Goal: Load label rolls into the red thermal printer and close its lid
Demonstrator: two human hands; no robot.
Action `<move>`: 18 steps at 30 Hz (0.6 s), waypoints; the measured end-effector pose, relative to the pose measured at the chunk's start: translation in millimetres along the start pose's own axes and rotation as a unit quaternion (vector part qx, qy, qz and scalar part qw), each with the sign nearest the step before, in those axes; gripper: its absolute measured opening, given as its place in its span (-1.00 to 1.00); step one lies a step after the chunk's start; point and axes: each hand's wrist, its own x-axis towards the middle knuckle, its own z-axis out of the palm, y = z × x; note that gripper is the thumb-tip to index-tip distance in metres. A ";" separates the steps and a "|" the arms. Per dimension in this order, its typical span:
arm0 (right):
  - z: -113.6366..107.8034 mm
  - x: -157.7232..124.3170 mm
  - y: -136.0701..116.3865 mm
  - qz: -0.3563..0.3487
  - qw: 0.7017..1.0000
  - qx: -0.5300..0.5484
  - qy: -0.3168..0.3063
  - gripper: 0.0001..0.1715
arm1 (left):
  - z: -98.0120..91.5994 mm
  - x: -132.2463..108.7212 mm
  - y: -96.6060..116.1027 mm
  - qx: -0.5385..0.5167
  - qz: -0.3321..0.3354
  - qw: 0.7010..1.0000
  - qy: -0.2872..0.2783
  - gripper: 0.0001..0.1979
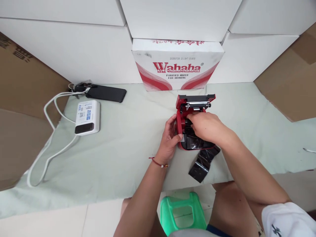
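A small red and black device with its lid raised, which looks like a label printer [179,123], stands on the cloth-covered table in front of me. A roller shows on the underside of the lid. My left hand [169,140] grips the device's left side, thumb over the front corner. Inside the open body is my right hand [204,125], its fingers bent down and their tips hidden, so what they pinch cannot be made out. Glossy black film [201,164] lies across the device's front and trails onto the table.
Behind the device stands a Wahaha water carton [177,67] against white boxes [74,49]. To the left lie a white power bank [87,117] with a white cable [49,143] and a black phone [107,93]. Brown cartons [291,72] flank both sides. Below the table edge is a green stool [168,214].
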 end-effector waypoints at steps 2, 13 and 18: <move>1.7 2.9 1.4 -0.008 1.000 0.005 -0.009 -0.58 | -0.1 0.0 0.1 0.003 -0.001 1.000 0.001 -0.16; 34.9 -73.7 45.5 -0.227 0.939 0.222 0.132 -0.56 | 1.5 -0.1 2.3 -0.001 -0.009 1.000 0.003 -0.16; 31.4 -83.2 46.8 -0.177 0.893 0.305 0.279 -0.69 | 2.8 -0.6 5.2 -0.003 -0.011 1.000 0.008 -0.21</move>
